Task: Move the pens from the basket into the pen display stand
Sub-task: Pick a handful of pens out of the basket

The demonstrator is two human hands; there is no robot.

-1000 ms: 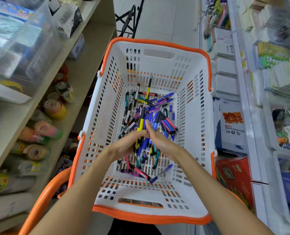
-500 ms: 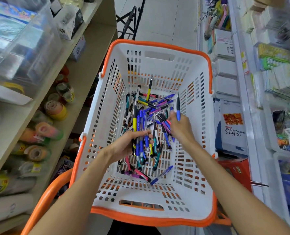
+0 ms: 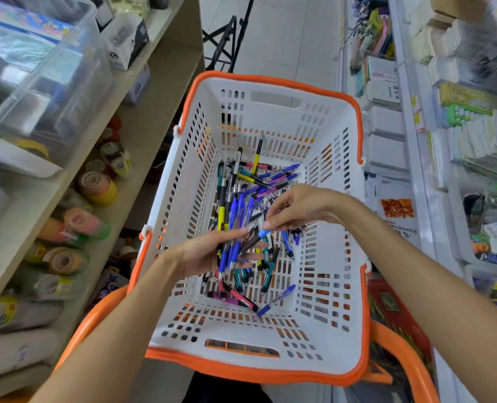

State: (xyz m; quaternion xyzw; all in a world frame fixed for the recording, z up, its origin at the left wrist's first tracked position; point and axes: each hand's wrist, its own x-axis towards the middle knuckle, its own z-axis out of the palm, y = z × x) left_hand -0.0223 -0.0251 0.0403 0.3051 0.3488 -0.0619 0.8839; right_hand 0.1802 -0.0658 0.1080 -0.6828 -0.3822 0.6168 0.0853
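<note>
A white basket with an orange rim [image 3: 273, 370] sits below me and holds a loose pile of pens [image 3: 258, 181] in blue, purple, yellow, teal and pink. My left hand [image 3: 203, 254] is inside the basket, palm up, gripping a bundle of pens [image 3: 231, 228], mostly blue with one yellow. My right hand [image 3: 296, 207] reaches in from the right and pinches a blue pen [image 3: 256, 238] by its tip end, laying it against the bundle. One blue pen [image 3: 274, 301] lies alone near the front. No pen display stand is recognisable.
Wooden shelves on the left carry clear plastic bins [image 3: 37, 80] and rolls of tape [image 3: 98, 187]. White shelving on the right [image 3: 416, 175] holds boxed stationery and notebooks. An orange basket handle [image 3: 407, 359] curves below. A black stand [image 3: 229, 36] is on the tiled aisle floor beyond.
My right hand, which had lifted a blue pen upright at the basket's right side, has come back left and down to the bundle in my left hand.
</note>
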